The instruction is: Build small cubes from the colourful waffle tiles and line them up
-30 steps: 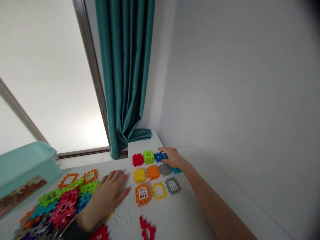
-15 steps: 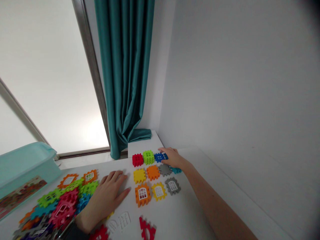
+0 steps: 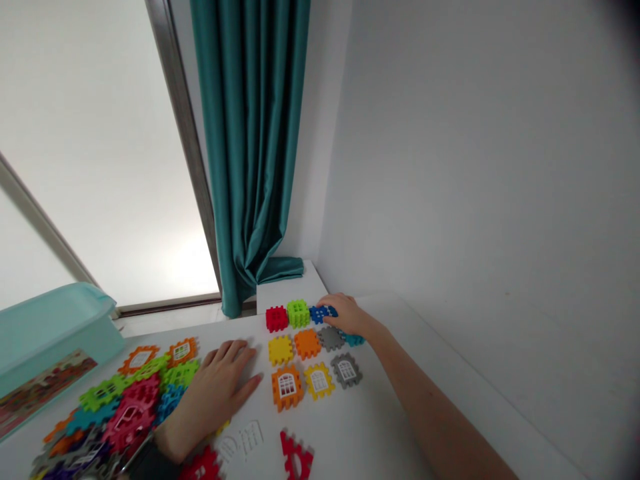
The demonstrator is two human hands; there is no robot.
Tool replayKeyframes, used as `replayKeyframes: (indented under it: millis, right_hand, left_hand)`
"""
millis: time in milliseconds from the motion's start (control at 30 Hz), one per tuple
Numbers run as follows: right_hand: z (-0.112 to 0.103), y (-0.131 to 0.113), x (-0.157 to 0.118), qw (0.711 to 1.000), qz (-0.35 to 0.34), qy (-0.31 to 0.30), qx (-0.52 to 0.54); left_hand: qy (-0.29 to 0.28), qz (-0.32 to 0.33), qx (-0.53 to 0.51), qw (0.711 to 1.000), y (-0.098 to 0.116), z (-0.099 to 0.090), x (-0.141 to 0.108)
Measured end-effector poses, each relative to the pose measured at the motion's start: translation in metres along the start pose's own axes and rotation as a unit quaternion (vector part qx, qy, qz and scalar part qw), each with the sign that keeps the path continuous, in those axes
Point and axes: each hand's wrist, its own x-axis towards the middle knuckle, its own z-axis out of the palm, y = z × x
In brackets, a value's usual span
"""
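On the white table my left hand (image 3: 216,387) lies palm down with its fingers spread, holding nothing, beside a heap of plastic interlocking tiles. My right hand (image 3: 349,316) reaches to the far row, fingers curled over a blue interlocking tile (image 3: 318,315); part of the blue is hidden beneath it. Left of the blue stand a lime green stack (image 3: 299,313) and a red stack (image 3: 277,319). Nearer lie yellow (image 3: 281,350), orange (image 3: 307,343) and grey (image 3: 331,339) tiles, with a teal tile (image 3: 354,339) partly under my right wrist.
Window-frame tiles in orange (image 3: 287,388), yellow (image 3: 319,381) and grey (image 3: 346,371) form the nearest row. A red triangular piece (image 3: 296,457) and white window inserts (image 3: 250,437) lie in front. A mint tub (image 3: 60,327) stands left, a green curtain (image 3: 250,167) behind, a wall right.
The fingers of my right hand have shifted slightly over the blue tiles. My left hand stays in place. The whole view has moved a little.
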Motion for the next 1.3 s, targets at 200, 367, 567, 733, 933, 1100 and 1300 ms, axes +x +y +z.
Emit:
replayKeyframes:
  millis: [200,367,567,733,933,1100,1300]
  right_hand:
    - [-0.011,-0.014,-0.008,0.999,-0.032,0.013,0.001]
    - [-0.020,-0.036,-0.021,0.998,-0.047,0.041,-0.014]
    - [-0.021,-0.075,-0.044,0.994,-0.066,0.079,-0.044]
    - [-0.017,-0.122,-0.064,0.989,-0.101,0.092,-0.059]
    - [0.000,-0.172,-0.078,0.980,-0.170,0.089,-0.046]
    - [0.022,-0.204,-0.079,0.980,-0.182,0.067,-0.037]
    - [0.044,-0.240,-0.082,0.979,-0.201,0.004,-0.026]
  left_hand:
    - [0.004,0.005,-0.004,1.000,-0.003,0.000,0.000]
    - [0.002,-0.001,-0.009,1.000,-0.002,-0.003,0.000]
    - [-0.006,0.020,-0.012,1.000,0.000,-0.014,0.002]
    - [-0.002,0.037,0.012,0.999,-0.002,-0.029,0.000]
    - [0.006,0.035,0.022,0.999,-0.007,-0.047,-0.028]
    - [0.036,0.038,0.025,0.998,-0.019,-0.053,-0.066]
    - [0.077,0.022,0.019,0.997,-0.034,-0.049,-0.105]
